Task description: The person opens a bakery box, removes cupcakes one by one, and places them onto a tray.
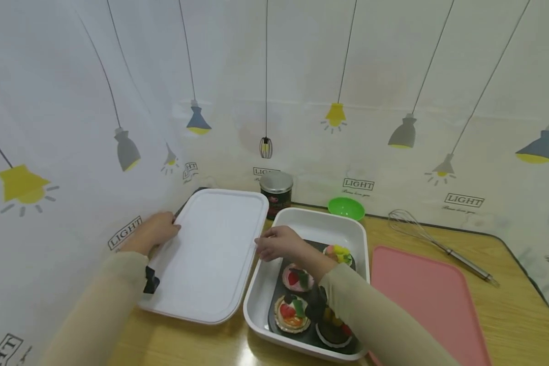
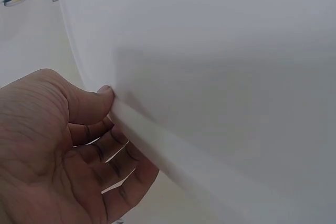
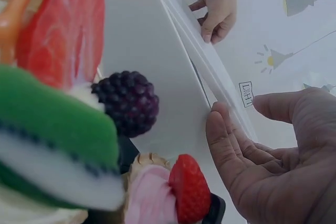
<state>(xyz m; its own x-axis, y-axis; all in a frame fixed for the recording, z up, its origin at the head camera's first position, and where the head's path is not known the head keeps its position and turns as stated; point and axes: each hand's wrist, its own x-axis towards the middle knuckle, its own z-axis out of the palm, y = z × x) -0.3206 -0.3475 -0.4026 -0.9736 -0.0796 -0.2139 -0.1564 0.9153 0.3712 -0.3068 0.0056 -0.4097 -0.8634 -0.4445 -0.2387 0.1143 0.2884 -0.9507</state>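
Observation:
A white rectangular lid [image 1: 210, 254] with a raised rim lies left of a white deep tray [image 1: 255, 300]. My left hand [image 1: 157, 231] pinches the lid's left edge; in the left wrist view the thumb of this hand [image 2: 63, 150] lies on the rim of the lid [image 2: 236, 93], fingers below. At the lid's right edge is my right hand [image 1: 285, 245]. The right wrist view shows fingertips of this hand [image 3: 278, 166] at the edge, thumb held apart. Inside the deep tray, a dark pan holds several fruit-topped tarts [image 1: 292, 313], one with a strawberry [image 3: 189, 188].
Behind the deep tray stand a dark can with a silver lid [image 1: 276, 183] and a green bowl [image 1: 346, 208]. To the right lie a pink board [image 1: 425, 290] and a metal whisk [image 1: 466, 263]. A lamp-patterned sheet [image 1: 302, 76] hangs behind the wooden table [image 1: 521, 315].

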